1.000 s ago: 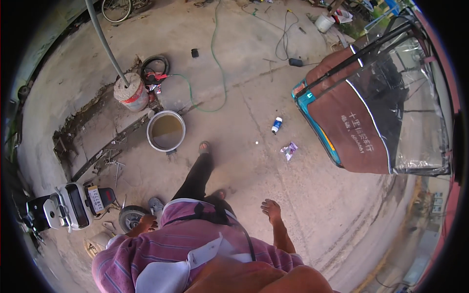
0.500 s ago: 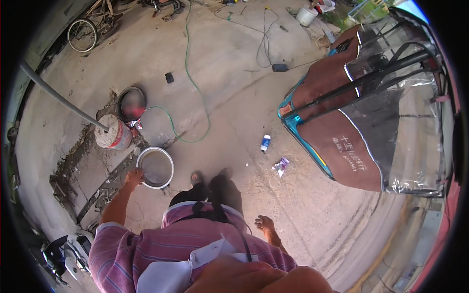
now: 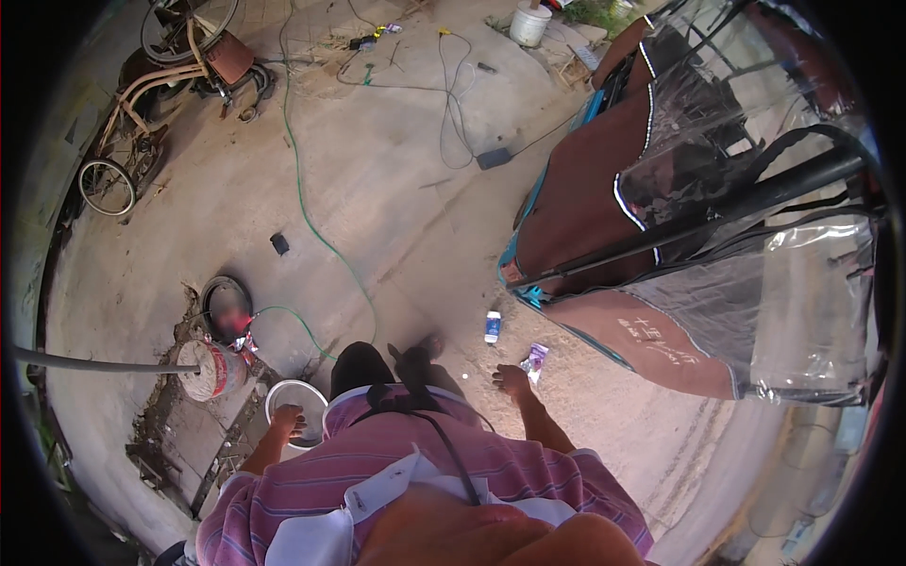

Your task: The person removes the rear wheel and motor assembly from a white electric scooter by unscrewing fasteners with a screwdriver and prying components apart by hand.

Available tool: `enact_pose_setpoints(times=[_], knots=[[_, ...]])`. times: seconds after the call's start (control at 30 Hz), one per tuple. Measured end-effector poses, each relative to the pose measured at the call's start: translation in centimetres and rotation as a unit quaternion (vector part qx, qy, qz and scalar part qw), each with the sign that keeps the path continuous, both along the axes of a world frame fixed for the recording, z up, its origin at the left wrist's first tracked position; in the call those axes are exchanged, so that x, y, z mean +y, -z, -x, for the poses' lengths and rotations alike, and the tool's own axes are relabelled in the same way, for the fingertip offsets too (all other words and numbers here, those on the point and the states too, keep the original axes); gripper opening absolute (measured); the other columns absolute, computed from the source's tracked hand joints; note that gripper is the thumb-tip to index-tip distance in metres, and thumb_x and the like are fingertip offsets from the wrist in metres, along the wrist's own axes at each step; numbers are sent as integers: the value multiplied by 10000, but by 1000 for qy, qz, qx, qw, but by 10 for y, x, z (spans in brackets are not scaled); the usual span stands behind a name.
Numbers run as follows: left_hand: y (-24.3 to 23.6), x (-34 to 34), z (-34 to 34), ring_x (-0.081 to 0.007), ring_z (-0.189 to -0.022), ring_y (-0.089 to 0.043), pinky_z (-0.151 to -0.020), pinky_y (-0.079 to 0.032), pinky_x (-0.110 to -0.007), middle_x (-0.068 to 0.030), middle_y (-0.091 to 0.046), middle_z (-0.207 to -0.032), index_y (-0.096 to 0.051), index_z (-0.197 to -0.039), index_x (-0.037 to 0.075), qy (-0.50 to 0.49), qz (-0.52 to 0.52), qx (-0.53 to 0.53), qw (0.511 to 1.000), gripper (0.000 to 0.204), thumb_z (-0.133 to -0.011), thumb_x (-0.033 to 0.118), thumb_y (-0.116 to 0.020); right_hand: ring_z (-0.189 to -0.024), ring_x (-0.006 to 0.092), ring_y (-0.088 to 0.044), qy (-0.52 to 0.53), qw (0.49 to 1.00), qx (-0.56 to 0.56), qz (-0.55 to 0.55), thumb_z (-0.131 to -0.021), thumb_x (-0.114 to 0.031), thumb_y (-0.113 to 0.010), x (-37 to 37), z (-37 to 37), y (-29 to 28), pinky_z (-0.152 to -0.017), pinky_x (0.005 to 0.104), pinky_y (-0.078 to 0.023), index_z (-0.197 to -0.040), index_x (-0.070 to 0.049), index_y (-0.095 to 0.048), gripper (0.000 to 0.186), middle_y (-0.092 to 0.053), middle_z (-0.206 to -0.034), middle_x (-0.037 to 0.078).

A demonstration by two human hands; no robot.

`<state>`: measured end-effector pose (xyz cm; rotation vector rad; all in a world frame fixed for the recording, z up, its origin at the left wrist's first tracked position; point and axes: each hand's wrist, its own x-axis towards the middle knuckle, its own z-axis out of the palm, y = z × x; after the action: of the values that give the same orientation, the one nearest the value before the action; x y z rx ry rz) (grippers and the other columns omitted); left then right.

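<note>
My left hand [image 3: 288, 421] hangs over the round, pale-rimmed basin [image 3: 272, 397] on the ground, its fingers loosely bent and nothing visible in them. The hand and forearm cover part of the basin. On the other side, my right hand [image 3: 512, 380] is held out from my body, empty, with fingers loosely apart. Just beyond it on the concrete lie a crumpled purple-and-white packet [image 3: 536, 357] and a small blue-and-white bottle [image 3: 493, 326]. My right hand appears apart from both.
A worn bucket [image 3: 215, 371] with a pole in it and a tyre [image 3: 226, 304] sit by broken ground at left. A green hose [image 3: 311, 226] crosses the concrete. A brown-covered vehicle [image 3: 604, 217] stands at right. Beyond are a cycle [image 3: 142, 94], a black adapter [image 3: 494, 158] and a white bucket [image 3: 529, 24].
My body has moved forward, and the view has shifted. My left hand has gone from the basin's left rim to above it. My right hand has swung forward, nearer the packet.
</note>
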<state>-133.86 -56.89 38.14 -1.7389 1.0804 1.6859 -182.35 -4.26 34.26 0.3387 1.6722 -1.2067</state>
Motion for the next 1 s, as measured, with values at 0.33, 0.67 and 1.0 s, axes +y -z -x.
enact_pose_setpoints(times=[0.33,0.67,1.0], knots=[[4,-100,184,-291,-826,-724,-718,-568,-455,-139,-706,-875,-643,-947,51,479,83,143,862,217,-934,267,-638,-860,165,-689,80,990,36,113,-992,-343,-623,-310,206,-119,-742,307,-525,-1220,-63,-634,362,-716,-1015,55],[63,-309,412,-302,-792,-690,-621,-509,-429,-102,-695,-940,-639,-1012,130,450,66,193,870,214,-905,315,-633,-852,156,-679,80,963,190,175,-999,-274,-626,-512,486,-160,-756,311,-527,-1198,8,-668,347,-719,-1034,72],[10,-386,691,-205,-882,-689,-662,-523,-353,-54,-671,-1041,-574,-1268,147,68,39,151,985,362,-982,362,-631,-939,224,-726,65,824,563,-30,-907,-296,-684,-448,873,-229,-843,359,-553,-1114,-16,-748,354,-771,-1005,131]])
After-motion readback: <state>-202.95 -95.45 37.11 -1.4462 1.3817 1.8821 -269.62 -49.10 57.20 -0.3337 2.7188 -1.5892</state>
